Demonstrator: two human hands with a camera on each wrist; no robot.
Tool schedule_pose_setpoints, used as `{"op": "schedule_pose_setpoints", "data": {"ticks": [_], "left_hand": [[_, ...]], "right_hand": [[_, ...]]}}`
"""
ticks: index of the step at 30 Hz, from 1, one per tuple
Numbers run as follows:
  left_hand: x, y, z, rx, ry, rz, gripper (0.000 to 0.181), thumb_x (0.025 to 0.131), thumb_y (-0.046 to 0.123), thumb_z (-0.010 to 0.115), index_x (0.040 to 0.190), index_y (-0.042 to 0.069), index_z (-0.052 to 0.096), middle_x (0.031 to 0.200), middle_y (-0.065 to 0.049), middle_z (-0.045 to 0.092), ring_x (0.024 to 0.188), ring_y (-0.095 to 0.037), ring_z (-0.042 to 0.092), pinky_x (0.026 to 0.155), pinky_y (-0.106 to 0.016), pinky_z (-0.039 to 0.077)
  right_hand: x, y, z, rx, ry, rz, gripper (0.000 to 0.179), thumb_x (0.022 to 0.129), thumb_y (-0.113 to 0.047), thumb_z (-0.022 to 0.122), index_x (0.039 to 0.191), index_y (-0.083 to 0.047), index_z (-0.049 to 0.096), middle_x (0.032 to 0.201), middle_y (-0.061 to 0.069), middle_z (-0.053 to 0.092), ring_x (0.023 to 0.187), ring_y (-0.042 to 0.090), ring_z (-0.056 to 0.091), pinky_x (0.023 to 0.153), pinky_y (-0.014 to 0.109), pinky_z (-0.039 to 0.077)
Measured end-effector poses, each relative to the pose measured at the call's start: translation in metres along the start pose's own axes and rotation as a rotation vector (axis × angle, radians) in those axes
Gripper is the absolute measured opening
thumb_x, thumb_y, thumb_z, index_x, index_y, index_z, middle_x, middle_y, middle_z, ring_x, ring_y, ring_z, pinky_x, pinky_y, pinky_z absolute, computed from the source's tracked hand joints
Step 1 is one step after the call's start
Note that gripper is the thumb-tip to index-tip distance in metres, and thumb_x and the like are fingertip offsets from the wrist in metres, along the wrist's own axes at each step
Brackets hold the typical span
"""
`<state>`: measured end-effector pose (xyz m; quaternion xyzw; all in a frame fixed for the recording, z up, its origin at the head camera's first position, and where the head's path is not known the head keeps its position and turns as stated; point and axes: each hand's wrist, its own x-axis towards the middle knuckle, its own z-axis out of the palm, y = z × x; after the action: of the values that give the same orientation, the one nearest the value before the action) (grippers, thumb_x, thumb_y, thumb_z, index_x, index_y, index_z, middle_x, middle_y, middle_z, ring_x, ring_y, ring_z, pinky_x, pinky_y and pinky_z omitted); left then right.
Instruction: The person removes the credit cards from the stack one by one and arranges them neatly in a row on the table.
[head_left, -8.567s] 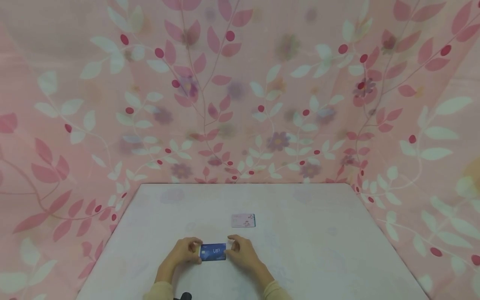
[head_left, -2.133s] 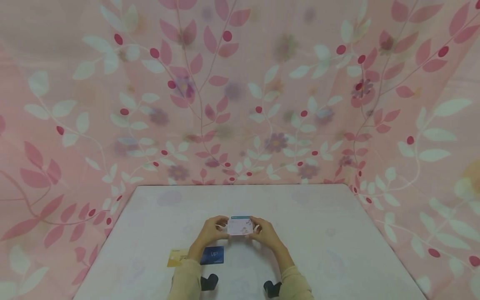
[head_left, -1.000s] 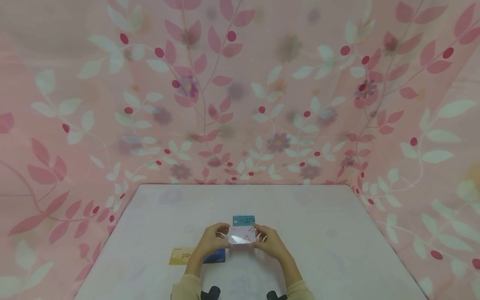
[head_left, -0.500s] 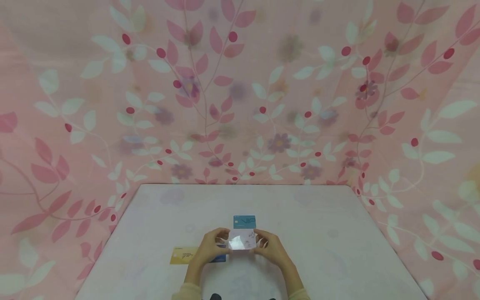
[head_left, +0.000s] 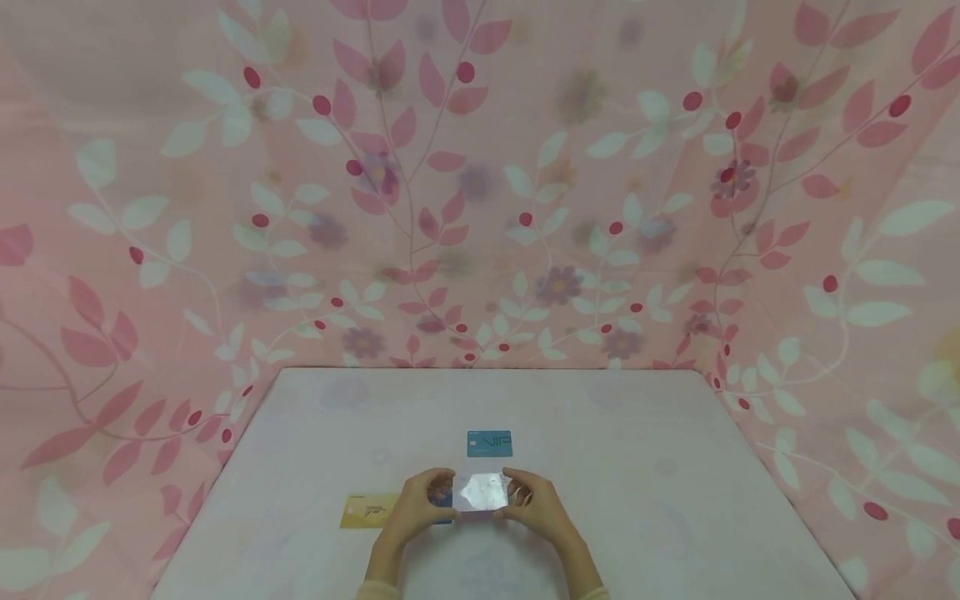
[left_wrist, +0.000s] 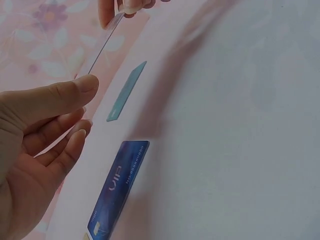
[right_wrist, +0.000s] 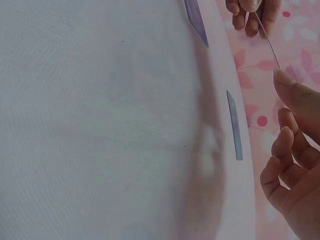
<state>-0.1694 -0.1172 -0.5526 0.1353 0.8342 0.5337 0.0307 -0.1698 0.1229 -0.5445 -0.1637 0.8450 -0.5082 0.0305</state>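
Observation:
Between both hands a pale pink card (head_left: 482, 492) is held up above the table, bright glare across its face in the head view. My left hand (head_left: 417, 502) pinches its left edge between thumb and fingers; my right hand (head_left: 537, 502) pinches the right edge the same way. Both wrist views show the card nearly edge-on, clear of the table. A teal VIP card (head_left: 490, 444) lies flat just beyond the hands. Under my left hand, a dark blue VIP card (left_wrist: 117, 187) lies partly hidden in the head view, beside a yellow card (head_left: 366, 511).
The cards lie on a white-covered table (head_left: 637, 500). A pink floral cloth (head_left: 480, 208) hangs behind the table and along both its sides.
Earlier the hands held the blue card, then took up the pink card from over the teal one. They have since drawn it nearer, uncovering the teal card, and tilted it into glare.

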Motion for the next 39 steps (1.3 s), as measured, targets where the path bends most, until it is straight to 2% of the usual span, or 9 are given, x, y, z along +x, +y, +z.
{"op": "schedule_pose_setpoints", "data": {"ticks": [11,20,28,36,39], "left_hand": [[-0.006,-0.006,0.004,0.020,0.025,-0.028,0.059,0.060,0.005,0.084,0.113,-0.007,0.060,0.097,-0.017,0.065,0.081,-0.019,0.060,0.070,-0.023,0.050],[-0.006,-0.011,0.006,0.033,0.029,-0.016,0.058,0.060,0.005,0.084,0.111,-0.007,0.060,0.094,-0.014,0.064,0.079,-0.017,0.060,0.069,-0.022,0.050],[-0.007,-0.018,0.008,0.007,0.010,-0.006,0.057,0.060,0.003,0.084,0.110,-0.009,0.059,0.090,-0.011,0.064,0.075,-0.012,0.058,0.067,-0.022,0.050],[-0.005,-0.022,0.010,-0.008,-0.006,-0.074,0.058,0.059,0.003,0.083,0.111,-0.008,0.060,0.088,-0.006,0.063,0.075,-0.013,0.056,0.066,-0.021,0.048],[-0.005,-0.023,0.010,-0.011,-0.004,-0.080,0.057,0.059,0.001,0.083,0.110,-0.008,0.060,0.087,-0.007,0.062,0.075,-0.015,0.056,0.066,-0.021,0.048]], "right_hand": [[-0.003,0.005,0.007,0.011,-0.016,-0.007,0.065,0.066,-0.007,0.082,0.122,0.010,0.054,0.087,0.012,0.061,0.066,0.004,0.051,0.059,0.018,0.046],[-0.003,0.009,0.011,0.010,-0.017,0.005,0.065,0.066,-0.009,0.082,0.122,0.010,0.054,0.086,0.009,0.061,0.067,0.006,0.052,0.060,0.018,0.046],[-0.003,0.015,0.014,0.002,-0.031,-0.014,0.065,0.066,-0.011,0.082,0.120,0.011,0.054,0.086,0.009,0.061,0.067,0.009,0.054,0.062,0.019,0.047],[-0.002,0.019,0.017,-0.018,-0.047,0.021,0.065,0.066,-0.013,0.082,0.121,0.009,0.055,0.087,0.005,0.061,0.069,0.009,0.053,0.063,0.019,0.046],[-0.001,0.020,0.018,-0.020,-0.050,0.032,0.066,0.065,-0.012,0.082,0.121,0.008,0.055,0.086,0.004,0.061,0.069,0.008,0.052,0.063,0.020,0.046]]}}
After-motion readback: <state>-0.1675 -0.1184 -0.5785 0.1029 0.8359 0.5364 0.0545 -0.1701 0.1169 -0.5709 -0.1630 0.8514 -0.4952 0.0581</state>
